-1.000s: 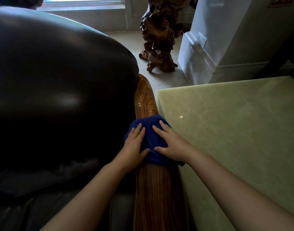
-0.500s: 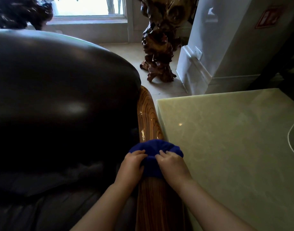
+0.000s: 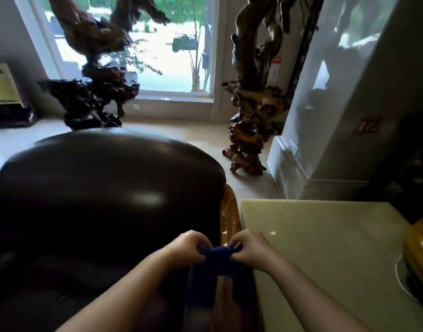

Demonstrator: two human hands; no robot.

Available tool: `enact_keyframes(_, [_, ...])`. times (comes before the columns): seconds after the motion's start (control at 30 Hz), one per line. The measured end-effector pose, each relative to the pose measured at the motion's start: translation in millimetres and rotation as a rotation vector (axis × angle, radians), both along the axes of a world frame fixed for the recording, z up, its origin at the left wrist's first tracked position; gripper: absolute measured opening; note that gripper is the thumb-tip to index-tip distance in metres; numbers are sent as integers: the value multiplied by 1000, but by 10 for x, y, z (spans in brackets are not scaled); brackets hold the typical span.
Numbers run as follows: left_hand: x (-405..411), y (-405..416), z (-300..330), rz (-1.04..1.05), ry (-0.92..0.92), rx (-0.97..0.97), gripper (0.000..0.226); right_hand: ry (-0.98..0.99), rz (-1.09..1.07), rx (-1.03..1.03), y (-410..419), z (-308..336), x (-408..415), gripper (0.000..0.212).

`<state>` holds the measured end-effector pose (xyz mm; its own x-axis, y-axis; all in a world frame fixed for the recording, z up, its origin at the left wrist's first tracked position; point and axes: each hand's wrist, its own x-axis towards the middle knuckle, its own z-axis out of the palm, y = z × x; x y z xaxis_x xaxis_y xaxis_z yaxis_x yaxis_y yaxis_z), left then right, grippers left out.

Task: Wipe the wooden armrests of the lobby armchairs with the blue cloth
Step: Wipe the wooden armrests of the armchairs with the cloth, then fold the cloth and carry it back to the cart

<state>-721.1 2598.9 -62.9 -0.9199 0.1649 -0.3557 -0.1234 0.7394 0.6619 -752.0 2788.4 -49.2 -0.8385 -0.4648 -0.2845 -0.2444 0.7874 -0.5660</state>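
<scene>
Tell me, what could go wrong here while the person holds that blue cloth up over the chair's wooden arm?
The blue cloth is pinched at its top edge between the left hand and the right hand, and its lower part looks blurred, so it may slip free. The yellow object on the stone side table sits close to the right arm; a wide swing might knock it. The far, curved end of the wooden armrest could also be missed.

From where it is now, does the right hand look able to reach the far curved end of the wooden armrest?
Probably yes. The right hand pinches the blue cloth just above the wooden armrest, and the bare wood runs straight ahead with nothing lying on it, between the leather armchair back and the stone table.
</scene>
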Motion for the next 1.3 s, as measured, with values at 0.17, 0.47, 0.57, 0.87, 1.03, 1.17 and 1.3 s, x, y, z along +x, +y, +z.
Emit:
enact_keyframes(0.17, [521, -617, 1249, 73, 50, 62, 24, -3, 192, -42, -535, 1296, 254, 17])
enact_keyframes(0.47, [2199, -2121, 2747, 346, 170, 17, 28, 205, 582, -41, -2273, 2824, 1342, 22])
enact_keyframes(0.57, [2937, -2632, 3043, 438, 216, 1, 30, 278, 726, -63, -2948, 3110, 1891, 24])
enact_keyframes(0.87, [5414, -4266, 3321, 690, 213, -37, 20, 281, 1035, -131, -5026, 3322, 3918, 23])
enact_keyframes(1.03, [6503, -4915, 3389, 803, 179, -89, 20, 199, 1133, -175, -5954, 3326, 4882, 19])
enact_keyframes(1.17, [7176, -5412, 3411, 905, 149, -81, 23, 155, 1215, -171, -6625, 3336, 5505, 21])
enact_keyframes(1.3, [7648, -5967, 3334, 995, 160, -70, 22, 119, 1300, -170, -7335, 3301, 5929, 21])
